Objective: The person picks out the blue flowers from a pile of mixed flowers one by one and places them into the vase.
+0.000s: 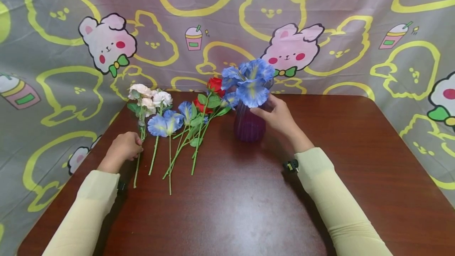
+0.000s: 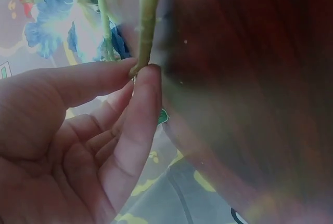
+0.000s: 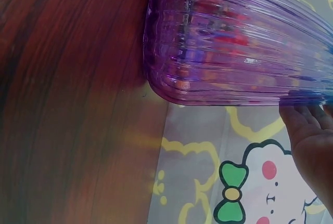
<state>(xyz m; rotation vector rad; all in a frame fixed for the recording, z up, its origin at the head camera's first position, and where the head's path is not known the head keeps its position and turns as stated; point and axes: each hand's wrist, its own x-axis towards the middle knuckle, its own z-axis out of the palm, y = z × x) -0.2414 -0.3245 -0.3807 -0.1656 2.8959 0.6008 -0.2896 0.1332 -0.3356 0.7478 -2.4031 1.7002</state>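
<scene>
On the left of the table, my left hand (image 1: 124, 147) pinches the green stem (image 2: 148, 24) of a cream artificial flower (image 1: 140, 91) between thumb and fingertip. Beside it lie a white flower (image 1: 162, 98), loose blue flowers (image 1: 166, 123) and red roses (image 1: 215, 85). A ribbed, see-through purple vase (image 1: 250, 125) stands upright toward the back, with blue flowers (image 1: 252, 92) at its mouth. My right hand (image 1: 279, 115) holds the vase near its neck, thumb in front; the blooms partly cover the neck. In the right wrist view, fingers (image 3: 299, 117) touch the vase's side.
The brown wooden table (image 1: 227, 208) reaches back to a patterned cloth (image 1: 213, 11) hanging behind and at the sides. Several green stems lie crossed between the left hand and the vase, pointing toward the front.
</scene>
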